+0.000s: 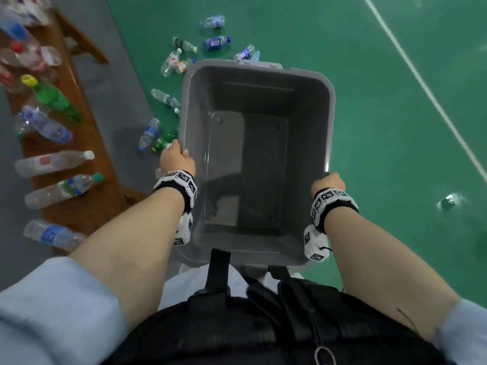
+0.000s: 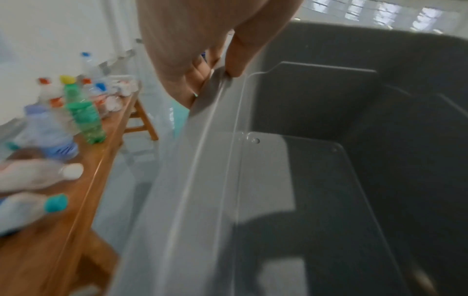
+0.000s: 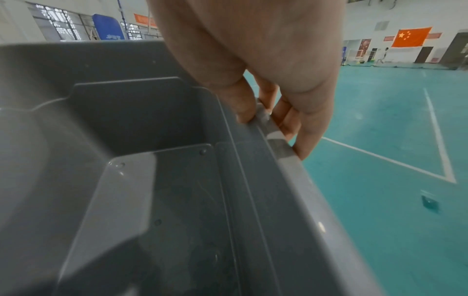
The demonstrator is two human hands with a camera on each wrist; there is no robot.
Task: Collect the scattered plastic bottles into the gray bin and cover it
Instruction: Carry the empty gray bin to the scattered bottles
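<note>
An empty gray bin hangs in front of me, held by both hands. My left hand grips its left rim, thumb inside and fingers curled under the lip. My right hand grips the right rim the same way. Several plastic bottles lie scattered on the green floor left of and beyond the bin, among them a blue one and a green one. More bottles lie on a wooden bench at my left. No lid is in view.
The wooden bench runs along the left, close to the bin's side. The green floor with a white line stretches to the right. A small dark object lies on the floor at the right.
</note>
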